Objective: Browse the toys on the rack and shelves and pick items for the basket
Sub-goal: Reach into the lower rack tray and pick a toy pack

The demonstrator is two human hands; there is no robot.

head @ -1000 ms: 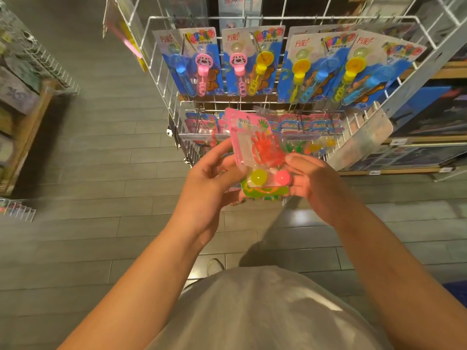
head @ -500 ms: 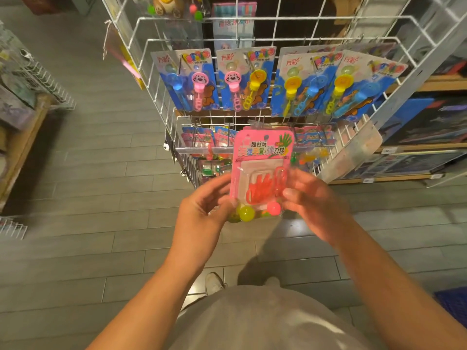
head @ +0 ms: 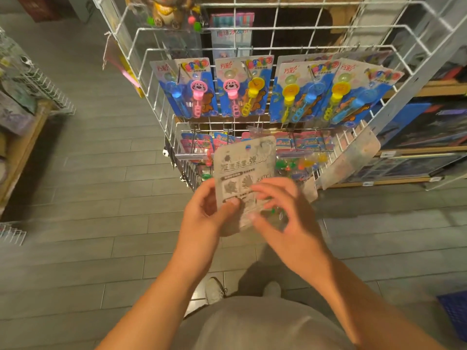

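Well off to the left of the hands a wooden shelf [head: 22, 137] holds grey packs behind a wire guard. The left hand [head: 207, 210] grips the toy card [head: 243, 183] by its lower left edge, thumb curled over the face toward the camera and fingers behind. That face is now the pale grey printed back; half a second ago the pink front with the red sticky hand and the coloured balls showed, so the card has been flipped over. I take this as reading the back before deciding, with nothing chosen yet. The right hand [head: 285, 215] lies against the card's lower right part, fingers spread and lightly bent; it is blurred, so whether it pinches or only steadies the card I cannot tell. Just beyond the hands stands the wire rack [head: 252, 50], with bubble wand packs [head: 242, 87] hanging above. Low and far right of the hands, a blue basket [head: 454, 311] corner shows on the floor.
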